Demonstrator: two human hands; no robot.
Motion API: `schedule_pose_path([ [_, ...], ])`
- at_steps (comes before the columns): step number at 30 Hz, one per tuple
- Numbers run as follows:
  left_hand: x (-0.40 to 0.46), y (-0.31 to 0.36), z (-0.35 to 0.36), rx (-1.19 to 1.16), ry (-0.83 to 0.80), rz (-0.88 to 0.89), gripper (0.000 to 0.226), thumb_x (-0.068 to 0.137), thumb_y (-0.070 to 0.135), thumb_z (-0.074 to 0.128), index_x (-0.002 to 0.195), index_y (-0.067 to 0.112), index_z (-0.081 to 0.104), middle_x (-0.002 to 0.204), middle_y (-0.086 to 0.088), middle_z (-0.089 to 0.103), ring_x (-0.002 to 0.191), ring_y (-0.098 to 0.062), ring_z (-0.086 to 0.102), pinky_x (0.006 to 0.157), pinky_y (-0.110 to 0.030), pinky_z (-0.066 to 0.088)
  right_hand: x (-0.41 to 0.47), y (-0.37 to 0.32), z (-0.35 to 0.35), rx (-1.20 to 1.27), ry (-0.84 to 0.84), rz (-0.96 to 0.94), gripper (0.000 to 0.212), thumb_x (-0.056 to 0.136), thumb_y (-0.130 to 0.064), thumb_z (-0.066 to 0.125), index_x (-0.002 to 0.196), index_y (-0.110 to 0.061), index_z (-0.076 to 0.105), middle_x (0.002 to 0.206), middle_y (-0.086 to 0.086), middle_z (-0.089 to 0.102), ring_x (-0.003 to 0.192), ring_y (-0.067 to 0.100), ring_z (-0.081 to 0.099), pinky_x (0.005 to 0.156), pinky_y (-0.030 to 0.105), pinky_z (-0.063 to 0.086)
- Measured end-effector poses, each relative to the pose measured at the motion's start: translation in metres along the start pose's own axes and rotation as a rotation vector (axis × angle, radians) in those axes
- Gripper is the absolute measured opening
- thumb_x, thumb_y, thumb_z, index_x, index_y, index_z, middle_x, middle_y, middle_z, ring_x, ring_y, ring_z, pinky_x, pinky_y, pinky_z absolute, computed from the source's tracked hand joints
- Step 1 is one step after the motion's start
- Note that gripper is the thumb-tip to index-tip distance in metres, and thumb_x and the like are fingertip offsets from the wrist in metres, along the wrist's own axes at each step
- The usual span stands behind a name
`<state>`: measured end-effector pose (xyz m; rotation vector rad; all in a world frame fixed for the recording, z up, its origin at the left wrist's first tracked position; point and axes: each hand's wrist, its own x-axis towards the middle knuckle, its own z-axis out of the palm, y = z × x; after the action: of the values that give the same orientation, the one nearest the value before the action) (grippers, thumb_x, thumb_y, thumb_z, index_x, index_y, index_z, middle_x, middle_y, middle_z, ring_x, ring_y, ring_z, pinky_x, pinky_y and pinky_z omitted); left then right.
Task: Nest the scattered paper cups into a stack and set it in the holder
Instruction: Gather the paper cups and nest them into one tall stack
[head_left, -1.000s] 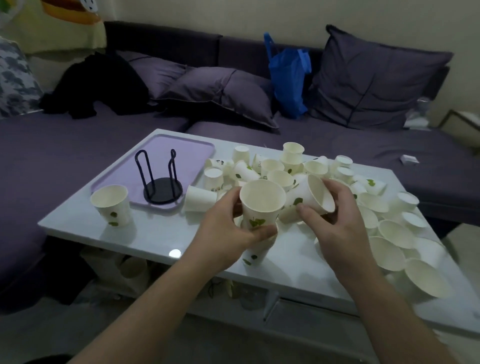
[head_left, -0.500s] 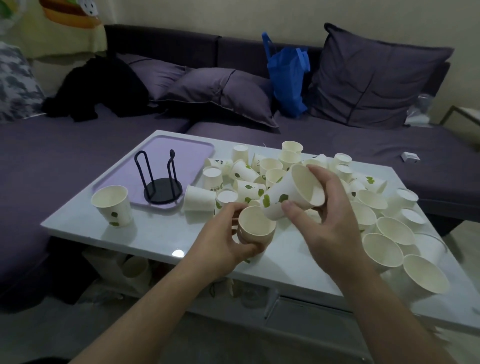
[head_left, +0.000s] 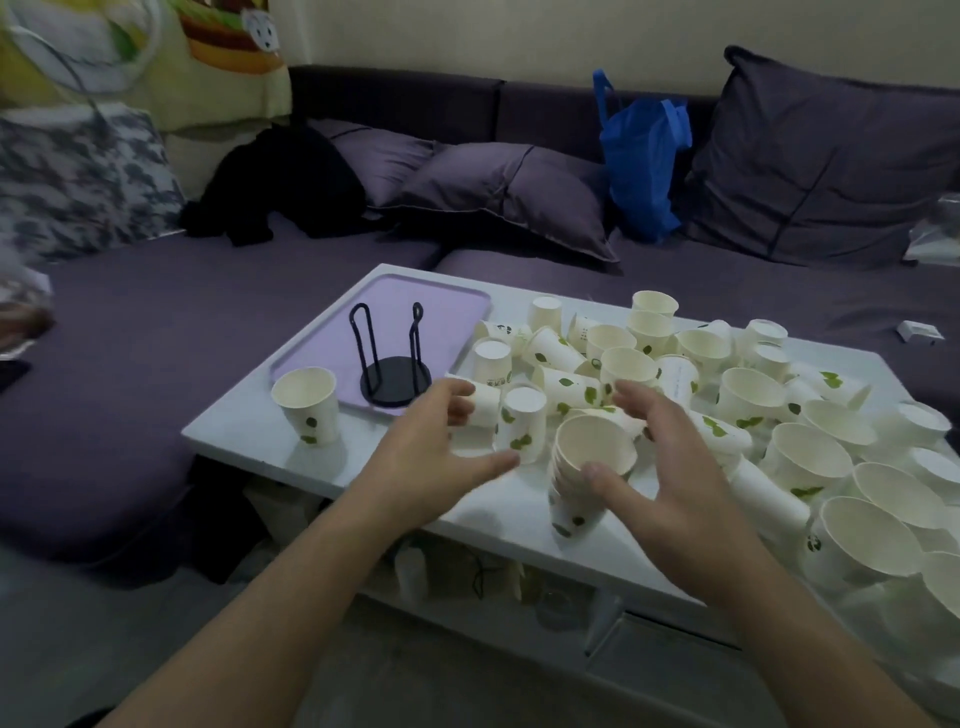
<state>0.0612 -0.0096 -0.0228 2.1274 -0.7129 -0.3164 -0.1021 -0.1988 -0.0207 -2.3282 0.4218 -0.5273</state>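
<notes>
White paper cups with green leaf prints (head_left: 748, 395) lie scattered over the right half of the white surface (head_left: 249, 431), some upright, some tipped. A short nested stack of cups (head_left: 587, 478) stands near the front edge, its top cup holding nothing. The right hand (head_left: 670, 467) curls around it, thumb on the rim. The left hand (head_left: 431, 457) is spread, gripping nothing, beside an upturned cup (head_left: 522, 423). The black wire holder (head_left: 392, 364) stands with no cups in it on the lilac tray (head_left: 322, 348); one upright cup (head_left: 306, 402) stands just beside the tray.
</notes>
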Motion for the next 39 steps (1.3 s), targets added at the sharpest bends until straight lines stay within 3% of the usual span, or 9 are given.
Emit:
schedule_pose_path([
  [3, 0.015, -0.030, -0.036, 0.128, 0.375, -0.031, 0.058, 0.087, 0.036, 0.085, 0.136, 0.023, 0.057, 0.131, 0.005, 0.057, 0.123, -0.016, 0.054, 0.097, -0.029, 0.048, 0.000, -0.001, 0.004, -0.012, 0.058, -0.026, 0.074, 0.094, -0.049, 0.071, 0.157, -0.035, 0.036, 0.148, -0.024, 0.040, 0.136, 0.003, 0.040, 0.110, 0.030, 0.034],
  [6, 0.029, -0.068, -0.068, 0.304, 0.577, -0.161, 0.066, 0.089, 0.037, 0.082, 0.144, 0.019, 0.051, 0.147, -0.007, 0.043, 0.139, -0.031, 0.040, 0.114, -0.046, 0.042, -0.001, -0.004, 0.008, -0.015, 0.069, -0.031, 0.069, 0.094, -0.048, 0.069, 0.155, -0.035, 0.038, 0.145, -0.022, 0.043, 0.134, 0.002, 0.041, 0.110, 0.033, 0.034],
  [10, 0.038, -0.104, -0.080, 0.207, 0.484, -0.290, 0.086, 0.086, 0.043, 0.083, 0.157, 0.022, 0.039, 0.158, -0.006, 0.031, 0.144, -0.032, 0.038, 0.114, -0.050, 0.043, -0.003, -0.009, 0.011, 0.009, 0.068, -0.029, 0.070, 0.089, -0.053, 0.062, 0.154, -0.034, 0.040, 0.147, -0.016, 0.047, 0.133, 0.003, 0.043, 0.109, 0.030, 0.034],
  [16, 0.039, -0.109, -0.071, 0.083, 0.524, -0.260, 0.076, 0.090, 0.033, 0.082, 0.155, 0.019, 0.045, 0.150, -0.015, 0.053, 0.133, -0.036, 0.054, 0.105, -0.047, 0.046, -0.004, -0.009, 0.011, 0.022, 0.064, -0.007, 0.073, 0.088, -0.054, 0.061, 0.155, -0.034, 0.041, 0.147, -0.019, 0.047, 0.131, -0.003, 0.042, 0.106, 0.025, 0.035],
  [23, 0.023, -0.027, -0.057, -0.074, 0.503, 0.034, 0.081, 0.080, 0.034, 0.092, 0.145, 0.023, 0.046, 0.127, 0.006, 0.059, 0.110, -0.018, 0.059, 0.080, -0.021, 0.046, -0.002, -0.004, 0.006, 0.216, 0.097, 0.079, 0.054, 0.093, -0.049, 0.057, 0.146, -0.038, 0.049, 0.139, -0.022, 0.057, 0.127, -0.007, 0.051, 0.103, 0.023, 0.042],
  [27, 0.004, 0.023, -0.027, -0.225, 0.319, 0.186, 0.074, 0.072, 0.045, 0.092, 0.133, 0.032, 0.054, 0.120, 0.017, 0.067, 0.107, -0.003, 0.068, 0.087, -0.020, 0.056, 0.000, -0.001, -0.007, 0.383, 0.239, 0.194, 0.033, 0.099, -0.028, 0.060, 0.132, -0.027, 0.060, 0.122, -0.012, 0.067, 0.113, 0.001, 0.062, 0.099, 0.029, 0.051],
  [31, -0.006, 0.060, 0.006, -0.293, 0.157, 0.288, 0.075, 0.065, 0.055, 0.084, 0.132, 0.037, 0.055, 0.118, 0.024, 0.066, 0.108, 0.007, 0.066, 0.084, -0.012, 0.057, -0.001, 0.019, -0.023, 0.023, 0.264, 0.291, 0.052, 0.091, 0.003, 0.064, 0.134, -0.025, 0.056, 0.127, -0.009, 0.061, 0.119, 0.013, 0.059, 0.103, 0.035, 0.054],
  [36, -0.005, 0.067, 0.037, -0.179, 0.047, 0.369, 0.081, 0.066, 0.061, 0.085, 0.137, 0.038, 0.053, 0.124, 0.026, 0.063, 0.117, 0.002, 0.061, 0.096, -0.019, 0.053, 0.002, 0.048, -0.043, -0.541, 0.117, 0.404, 0.075, 0.084, -0.002, 0.061, 0.154, -0.017, 0.040, 0.150, 0.005, 0.048, 0.137, 0.030, 0.037, 0.114, 0.037, 0.037],
  [39, -0.004, 0.060, 0.047, -0.126, 0.028, 0.359, 0.076, 0.070, 0.052, 0.091, 0.135, 0.041, 0.053, 0.120, 0.032, 0.062, 0.115, 0.008, 0.059, 0.092, -0.014, 0.049, 0.003, 0.060, -0.043, -0.573, 0.038, 0.457, 0.072, 0.086, -0.007, 0.060, 0.155, -0.016, 0.039, 0.148, 0.007, 0.049, 0.138, 0.032, 0.038, 0.115, 0.038, 0.035],
])
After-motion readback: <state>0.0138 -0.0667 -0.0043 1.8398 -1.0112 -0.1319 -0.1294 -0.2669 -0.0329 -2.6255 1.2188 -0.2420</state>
